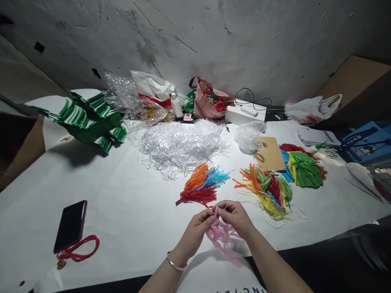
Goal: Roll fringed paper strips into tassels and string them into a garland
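Near the table's front edge, a pink tissue-paper tassel [224,238] hangs from my fingers, its fringe of strips falling toward my lap. My left hand [198,226] is closed, pinching the tassel's top from the left. From the right, my right hand [235,217] pinches the same top end, its fingers closed. Just beyond my hands lie an orange tassel [196,178], a light blue tassel [216,177] and a dark red tassel [200,195], fanned out on the white table [137,228]. To their right is a tangled bunch of multicoloured tassels [271,189] with thin white cord.
A heap of white shredded strips [183,144] covers the table's middle. At left are a phone [71,226] with a red strap and green folded paper [94,122]. A brown card [269,154] and green fringe [305,169] lie right. Bags, a white bottle [176,106] and a white box [244,113] line the wall.
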`<state>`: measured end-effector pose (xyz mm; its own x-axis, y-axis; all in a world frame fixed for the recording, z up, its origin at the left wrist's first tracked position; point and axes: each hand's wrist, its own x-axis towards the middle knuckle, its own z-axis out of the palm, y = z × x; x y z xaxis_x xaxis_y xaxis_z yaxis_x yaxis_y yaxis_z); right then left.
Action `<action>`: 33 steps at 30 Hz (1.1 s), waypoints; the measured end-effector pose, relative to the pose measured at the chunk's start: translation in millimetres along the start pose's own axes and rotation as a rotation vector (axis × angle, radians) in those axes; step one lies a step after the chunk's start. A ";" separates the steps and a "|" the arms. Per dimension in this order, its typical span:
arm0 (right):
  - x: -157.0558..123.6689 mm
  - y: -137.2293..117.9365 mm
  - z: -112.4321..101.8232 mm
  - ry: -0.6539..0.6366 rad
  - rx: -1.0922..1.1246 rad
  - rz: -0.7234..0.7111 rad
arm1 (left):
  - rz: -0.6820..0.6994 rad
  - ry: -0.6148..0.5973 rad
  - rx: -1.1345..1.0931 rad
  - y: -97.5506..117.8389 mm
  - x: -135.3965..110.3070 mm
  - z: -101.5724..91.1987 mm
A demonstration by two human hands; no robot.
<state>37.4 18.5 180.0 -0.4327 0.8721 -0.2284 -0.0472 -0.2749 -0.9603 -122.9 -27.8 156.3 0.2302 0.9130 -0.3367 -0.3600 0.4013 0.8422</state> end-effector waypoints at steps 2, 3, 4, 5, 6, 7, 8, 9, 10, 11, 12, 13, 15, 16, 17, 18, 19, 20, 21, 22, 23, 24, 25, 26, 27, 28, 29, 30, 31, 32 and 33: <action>-0.7 -0.6 1.0 0.016 -0.047 -0.018 | -0.001 0.005 0.057 0.6 -0.5 1.4; -1.0 -1.0 1.4 0.026 -0.085 -0.025 | 0.004 0.009 0.096 1.0 -0.9 2.2; -1.3 -1.3 1.8 0.032 -0.127 -0.028 | 0.014 0.013 0.138 1.5 -1.3 2.9; -1.8 -1.5 2.1 0.034 -0.166 -0.029 | 0.030 0.019 0.179 2.1 -1.9 3.5; -2.3 -1.6 2.3 0.034 -0.198 -0.029 | 0.049 0.027 0.221 3.1 -2.5 4.0; -2.9 -1.5 2.6 0.032 -0.221 -0.032 | 0.070 0.036 0.265 4.3 -3.4 4.6; -3.7 -1.1 3.2 0.032 -0.233 -0.040 | 0.091 0.044 0.308 5.9 -4.4 5.2; -4.5 -0.4 4.1 0.040 -0.238 -0.054 | 0.111 0.050 0.352 7.6 -5.4 5.8; -5.5 0.7 5.4 0.056 -0.242 -0.071 | 0.132 0.056 0.393 9.4 -6.6 6.6; -6.4 2.2 7.1 0.077 -0.255 -0.090 | 0.151 0.060 0.428 11.1 -7.6 7.6; -7.3 3.9 9.1 0.106 -0.281 -0.113 | 0.170 0.062 0.455 12.4 -8.6 8.6; -8.2 5.8 11.1 0.141 -0.322 -0.141 | 0.188 0.061 0.472 13.2 -9.4 9.6; -9.3 9.4 14.4 0.215 -0.427 -0.199 | 0.210 0.059 0.479 12.7 -10.2 11.1; -9.7 10.7 15.2 0.240 -0.473 -0.210 | 0.208 0.068 0.458 11.4 -10.1 11.2; -10.0 11.5 15.1 0.250 -0.501 -0.198 | 0.192 0.087 0.415 9.6 -9.8 10.9; -10.4 11.7 14.2 0.244 -0.508 -0.168 | 0.161 0.116 0.351 7.3 -9.1 9.9; -11.0 11.1 12.5 0.224 -0.495 -0.127 | 0.120 0.152 0.272 4.9 -8.4 8.5; -12.0 9.9 10.4 0.199 -0.475 -0.091 | 0.077 0.188 0.189 2.6 -7.5 6.7; -13.3 8.2 8.1 0.177 -0.462 -0.075 | 0.039 0.219 0.115 0.5 -6.7 4.6; -15.1 6.1 6.0 0.164 -0.466 -0.085 | 0.011 0.244 0.057 -1.1 -6.1 2.5; -17.2 3.8 4.5 0.162 -0.488 -0.115 | -0.008 0.260 0.017 -2.2 -5.6 0.7; -19.4 1.6 3.7 0.166 -0.524 -0.155 | -0.018 0.271 -0.009 -2.8 -5.3 -0.8; -21.6 -0.4 3.7 0.170 -0.568 -0.196 | -0.024 0.275 -0.023 -3.1 -5.2 -1.7; -23.7 -2.1 4.4 0.173 -0.611 -0.232 | -0.029 0.272 -0.030 -3.1 -5.2 -2.2; -25.4 -3.4 5.8 0.171 -0.646 -0.257 | -0.032 0.267 -0.034 -3.0 -5.4 -2.3; -26.8 -4.2 7.5 0.166 -0.674 -0.274 | -0.032 0.261 -0.034 -2.9 -5.5 -2.2; -27.8 -4.9 9.2 0.153 -0.697 -0.283 | -0.029 0.255 -0.031 -2.9 -5.6 -1.9; -28.5 -5.3 10.9 0.138 -0.714 -0.284 | -0.023 0.251 -0.028 -3.0 -5.6 -1.7; -28.9 -5.7 12.2 0.122 -0.725 -0.276 | -0.015 0.247 -0.023 -3.3 -5.5 -1.7; -29.0 -6.0 13.3 0.106 -0.730 -0.261 | -0.006 0.244 -0.014 -3.6 -5.3 -1.8; -28.9 -6.4 14.0 0.091 -0.731 -0.244 | 0.005 0.239 0.000 -3.8 -5.2 -2.0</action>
<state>37.7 -10.6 195.0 -0.4090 0.9123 0.0217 0.4883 0.2389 -0.8393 -124.6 -33.9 153.9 0.0082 0.9061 -0.4230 -0.3606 0.3972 0.8439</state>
